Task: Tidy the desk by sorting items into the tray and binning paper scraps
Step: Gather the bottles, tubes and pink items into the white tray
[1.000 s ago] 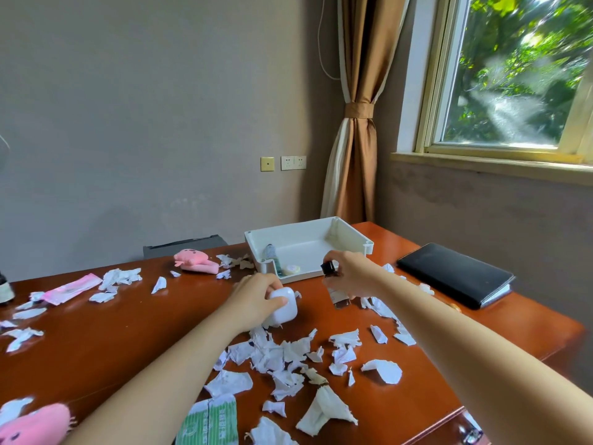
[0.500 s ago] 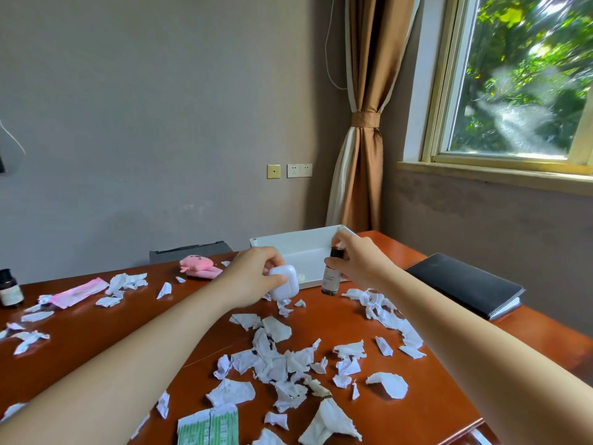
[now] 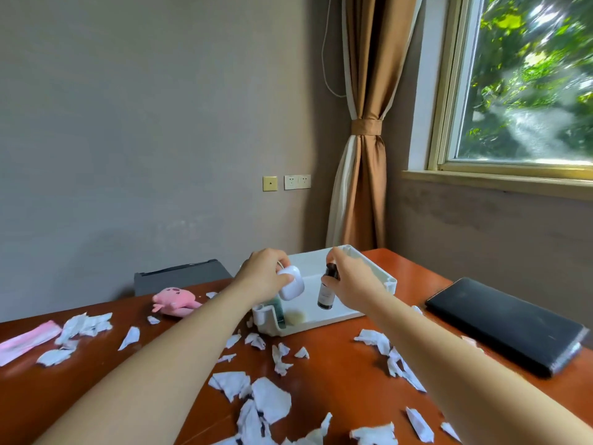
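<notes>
The white tray [image 3: 382, 277] sits at the desk's far side. My left hand [image 3: 263, 274] grips a white earbud case [image 3: 292, 287] and holds it over the tray's left part. My right hand [image 3: 356, 281] grips a small dark bottle [image 3: 327, 292] by its cap, upright, over the tray's middle. Inside the tray lie a dark green tube [image 3: 278, 311] and a small pale round item [image 3: 295, 317]. Torn white paper scraps [image 3: 266, 399] litter the red-brown desk [image 3: 340, 358] in front of the tray.
A pink plush toy [image 3: 175, 300] lies left of the tray. A pink packet [image 3: 27, 340] rests near the left edge among more scraps. A black notebook [image 3: 507, 322] lies at the right. A grey chair back [image 3: 179, 277] stands behind the desk.
Both hands have carried the earbud case and the bottle forward from the desk to above the tray. The view has tilted up and closer to the tray.
</notes>
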Tool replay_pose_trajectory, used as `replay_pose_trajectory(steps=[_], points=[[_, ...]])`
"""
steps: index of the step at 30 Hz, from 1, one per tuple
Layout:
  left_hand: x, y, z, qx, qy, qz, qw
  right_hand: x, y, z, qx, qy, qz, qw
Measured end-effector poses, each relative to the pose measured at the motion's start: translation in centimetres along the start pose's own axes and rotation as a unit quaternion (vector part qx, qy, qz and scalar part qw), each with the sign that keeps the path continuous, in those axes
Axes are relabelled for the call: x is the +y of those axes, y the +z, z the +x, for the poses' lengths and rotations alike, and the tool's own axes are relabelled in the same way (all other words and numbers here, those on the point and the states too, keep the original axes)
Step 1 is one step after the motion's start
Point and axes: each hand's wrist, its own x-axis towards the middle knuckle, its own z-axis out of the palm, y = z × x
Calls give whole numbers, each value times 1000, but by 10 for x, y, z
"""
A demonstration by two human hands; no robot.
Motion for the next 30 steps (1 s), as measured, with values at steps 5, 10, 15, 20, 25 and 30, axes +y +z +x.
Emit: replay_pose_trajectory(steps=[5,10,15,20,25,30], points=[[-12,29,33,-39,-12,9,999,11,23,29,-22,8,9,1000],[-29,53,53,-72,-37,37,996,17,43,50,-49,1,12,999],[-40,67,64,-92,-48,54,993,20,59,62,-74,-22,20,997],[-43,73,67,-109,-54,72,990,19,67,68,-79,-44,27,996],[-42,73,65,-147,-52,124,980,19,65,68,-85,-44,28,995],[-31,63,53,-124,-39,124,984,17,47,61,-70,-47,22,996]])
